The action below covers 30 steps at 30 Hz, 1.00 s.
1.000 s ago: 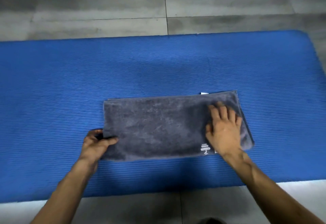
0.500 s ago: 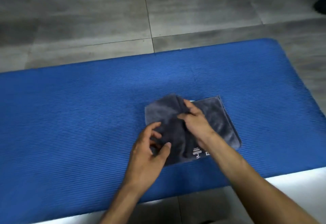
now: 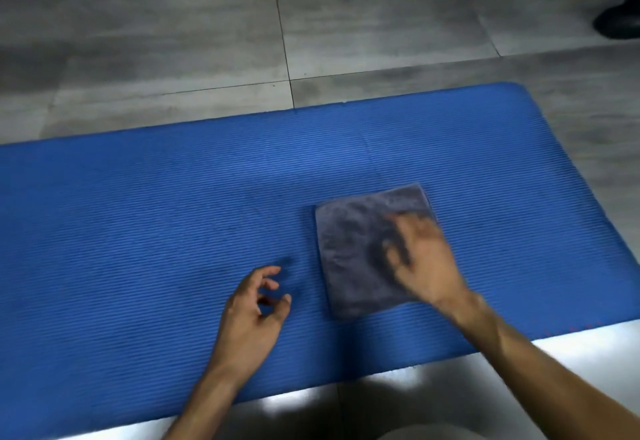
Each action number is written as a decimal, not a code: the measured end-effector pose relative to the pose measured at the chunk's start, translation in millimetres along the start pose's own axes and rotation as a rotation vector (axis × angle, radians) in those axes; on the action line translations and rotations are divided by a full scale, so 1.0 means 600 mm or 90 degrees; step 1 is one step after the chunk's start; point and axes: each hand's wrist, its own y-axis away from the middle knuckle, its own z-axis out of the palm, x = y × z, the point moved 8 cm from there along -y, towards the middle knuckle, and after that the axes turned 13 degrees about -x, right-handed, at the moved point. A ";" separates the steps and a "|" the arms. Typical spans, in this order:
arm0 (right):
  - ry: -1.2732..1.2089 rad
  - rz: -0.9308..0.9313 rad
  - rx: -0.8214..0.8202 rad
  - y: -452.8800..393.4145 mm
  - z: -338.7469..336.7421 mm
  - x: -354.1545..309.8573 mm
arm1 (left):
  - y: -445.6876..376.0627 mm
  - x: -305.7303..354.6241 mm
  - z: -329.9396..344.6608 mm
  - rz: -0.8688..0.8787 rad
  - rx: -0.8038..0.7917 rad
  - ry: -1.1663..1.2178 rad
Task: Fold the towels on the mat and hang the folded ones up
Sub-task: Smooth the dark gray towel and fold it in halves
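The fold looks finished: the grey towel lies as a compact square on the blue mat; the right hand, motion-blurred, lies flat on its near right part, grip spread, seemingly smoothing it; the left hand hovers beside the towel, grip loosely curled and empty. Half a second ago both hands were bringing the left half over. Next the towel needs lifting whole to hang.

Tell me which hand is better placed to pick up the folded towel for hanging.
Right, probably. The right hand is already over the folded grey towel, fingers spread, though blurred. The left hand hangs loosely curled over bare blue mat, apart from the towel's left edge.
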 end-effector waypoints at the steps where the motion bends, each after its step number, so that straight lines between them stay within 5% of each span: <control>1: 0.051 -0.103 -0.058 0.024 0.045 -0.043 | 0.001 -0.004 -0.001 0.003 0.004 -0.002; 5: 0.206 -0.207 -0.247 0.097 0.199 -0.082 | 0.005 -0.006 0.002 0.038 0.013 -0.085; 10: 0.092 -0.098 -0.070 0.062 0.139 -0.061 | -0.044 0.057 0.089 0.216 -0.078 -0.393; 12: 0.119 0.006 -0.088 0.053 0.137 -0.020 | -0.080 0.079 0.142 0.219 -0.165 -0.502; 15: 0.139 0.071 -0.117 0.092 0.160 0.035 | -0.149 0.076 0.176 0.111 -0.286 -0.602; 19: 0.177 0.020 -0.116 0.140 0.160 0.064 | -0.205 0.055 0.147 -0.071 -0.309 -0.565; 22: 0.229 0.056 -0.103 0.138 0.131 0.118 | -0.160 0.092 0.141 0.196 -0.160 -0.656; 25: 0.258 0.017 -0.088 0.121 0.113 0.156 | -0.072 0.053 0.201 0.442 -0.262 -0.738; 30: 0.305 -0.059 -0.039 0.090 0.089 0.163 | -0.048 -0.001 0.228 0.421 -0.290 -0.746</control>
